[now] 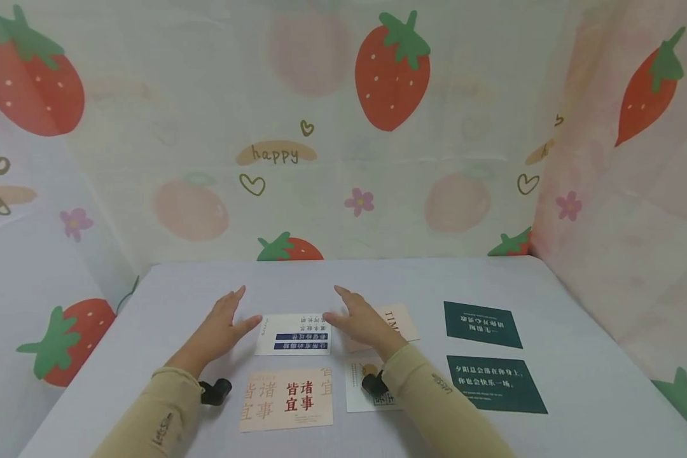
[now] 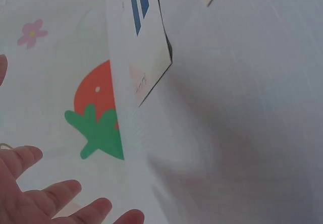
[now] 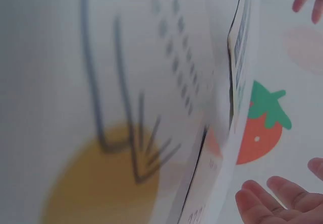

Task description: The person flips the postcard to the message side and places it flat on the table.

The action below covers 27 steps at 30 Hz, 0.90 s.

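My left hand [image 1: 214, 331] is held over the left side of the table, fingers extended and thumb spread, holding nothing. Facing it, my right hand [image 1: 362, 323] is likewise outstretched and bare. Between them lies a white card with dark blue bars [image 1: 292, 324]; the right thumb tip overlaps its corner in the head view. Under the right hand is a cream card printed TIME [image 1: 402, 318], partly covered. A white card with a yellow disc [image 1: 357, 389] lies nearer, half hidden by the right wrist and looming large in the right wrist view. A cream card with red characters [image 1: 286, 401] lies between the forearms.
Two dark green cards [image 1: 483, 324] with white writing lie right of the right arm, one before the other. A black wrist camera [image 1: 216, 392] sits on the left wrist, another [image 1: 372, 384] on the right. Strawberry-printed cloth [image 1: 332, 210] walls the white table [image 1: 206, 280] on three sides.
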Motion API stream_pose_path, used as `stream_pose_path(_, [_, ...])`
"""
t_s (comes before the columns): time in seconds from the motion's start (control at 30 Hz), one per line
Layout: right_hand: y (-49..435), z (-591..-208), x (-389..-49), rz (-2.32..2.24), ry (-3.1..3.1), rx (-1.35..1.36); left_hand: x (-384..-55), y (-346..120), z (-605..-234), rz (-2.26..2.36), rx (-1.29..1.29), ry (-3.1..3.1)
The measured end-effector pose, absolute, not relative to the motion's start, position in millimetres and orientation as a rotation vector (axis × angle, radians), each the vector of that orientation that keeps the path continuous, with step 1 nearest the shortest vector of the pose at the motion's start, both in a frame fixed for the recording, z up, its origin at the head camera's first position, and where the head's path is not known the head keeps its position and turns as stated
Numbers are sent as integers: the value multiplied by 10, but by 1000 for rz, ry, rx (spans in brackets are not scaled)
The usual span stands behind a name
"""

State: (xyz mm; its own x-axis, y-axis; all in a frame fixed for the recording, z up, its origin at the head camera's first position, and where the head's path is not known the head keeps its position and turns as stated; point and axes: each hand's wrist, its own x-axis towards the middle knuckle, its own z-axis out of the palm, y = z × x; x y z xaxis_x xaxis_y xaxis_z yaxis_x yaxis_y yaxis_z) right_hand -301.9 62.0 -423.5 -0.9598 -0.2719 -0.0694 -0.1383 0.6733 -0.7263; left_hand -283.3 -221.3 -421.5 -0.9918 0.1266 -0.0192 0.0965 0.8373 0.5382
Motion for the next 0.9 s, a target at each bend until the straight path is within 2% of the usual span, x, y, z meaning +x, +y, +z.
stream_pose_path(0.9, [515,-4305,-2924,-1366,2497,-103,-2853,-2058,-4363,1015,31,2827])
